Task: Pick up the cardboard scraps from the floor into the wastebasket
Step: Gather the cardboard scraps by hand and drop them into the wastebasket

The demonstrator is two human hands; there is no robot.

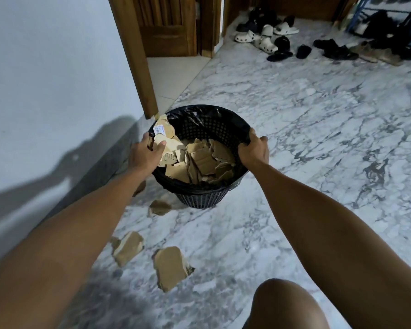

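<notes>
A black mesh wastebasket (211,129) with a black liner stands tilted toward me on the marble floor, holding several brown cardboard scraps (207,160). My right hand (254,148) grips its right rim. My left hand (147,154) holds a bundle of cardboard pieces (165,136), one with a white label, over the basket's left rim. Loose scraps lie on the floor in front of the basket: one (171,267) nearest me, one (128,248) to its left, a smaller one (159,207) beside the basket's base.
A white wall (45,91) runs along the left, ending at a wooden door frame (138,62). Several shoes and sandals (282,39) lie at the far end of the floor. My knee (287,305) shows at the bottom.
</notes>
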